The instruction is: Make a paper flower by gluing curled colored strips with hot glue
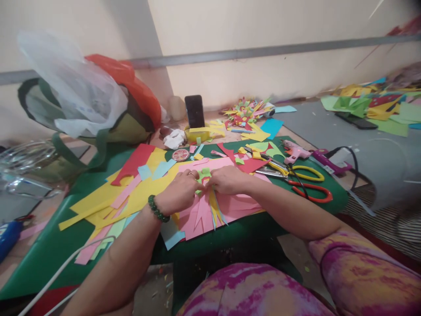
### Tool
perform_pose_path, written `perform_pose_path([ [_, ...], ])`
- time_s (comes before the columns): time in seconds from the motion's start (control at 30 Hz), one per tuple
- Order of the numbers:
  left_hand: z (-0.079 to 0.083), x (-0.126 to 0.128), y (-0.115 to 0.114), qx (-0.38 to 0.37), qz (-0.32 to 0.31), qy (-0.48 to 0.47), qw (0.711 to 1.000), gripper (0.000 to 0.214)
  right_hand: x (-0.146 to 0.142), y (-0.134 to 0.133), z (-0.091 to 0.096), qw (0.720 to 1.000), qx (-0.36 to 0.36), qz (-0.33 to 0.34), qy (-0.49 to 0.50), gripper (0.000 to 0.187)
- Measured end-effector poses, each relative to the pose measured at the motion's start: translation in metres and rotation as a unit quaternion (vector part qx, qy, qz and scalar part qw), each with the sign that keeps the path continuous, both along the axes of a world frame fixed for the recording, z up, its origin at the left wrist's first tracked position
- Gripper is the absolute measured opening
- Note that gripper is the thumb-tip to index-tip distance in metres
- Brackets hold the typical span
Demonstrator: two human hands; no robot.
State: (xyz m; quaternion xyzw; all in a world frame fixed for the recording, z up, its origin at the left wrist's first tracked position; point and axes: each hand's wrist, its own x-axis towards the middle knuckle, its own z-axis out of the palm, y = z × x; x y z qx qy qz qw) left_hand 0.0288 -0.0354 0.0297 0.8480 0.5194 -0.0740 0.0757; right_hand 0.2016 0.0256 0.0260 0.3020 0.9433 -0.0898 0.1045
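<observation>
Between my hands lies a small paper flower (205, 172) with green petals and a red part near its middle. Yellow and light blue paper strips (215, 208) with pointed ends hang from it toward me. My left hand (180, 192), with a dark green bead bracelet at the wrist, is closed with its fingertips on the flower's left side. Opposite it, my right hand (228, 180) pinches the flower's right side. The fingers cover part of the flower. Beneath them are pink paper sheets (237, 202), some cut into strips.
Scissors with red and yellow handles (312, 173) and a pink glue gun (294, 151) lie right on the green board (263, 230). A phone (194, 112) stands behind. Yellow paper (95, 202) spreads left, near a bag (131, 129). A finished-looking paper bunch (245, 112) sits by the wall.
</observation>
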Motion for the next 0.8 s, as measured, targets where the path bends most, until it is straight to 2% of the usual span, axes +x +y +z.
perform_pose_path([
  [0.17,-0.001,-0.001,-0.001,-0.005,-0.004,-0.005,1.000,0.052,-0.001,-0.003,0.008,1.000,-0.018,-0.017,-0.007,0.039],
  [0.4,-0.008,-0.004,0.001,0.013,-0.005,-0.010,1.000,0.054,-0.006,-0.007,0.011,1.000,0.000,0.017,-0.020,0.035],
  [0.63,-0.005,-0.006,0.004,-0.019,-0.010,-0.026,0.999,0.053,-0.001,0.003,0.005,0.998,0.045,-0.033,0.036,0.033],
  [0.8,-0.007,-0.007,0.003,-0.012,-0.011,-0.025,1.000,0.048,0.000,0.000,0.004,1.000,0.005,-0.003,0.021,0.039],
])
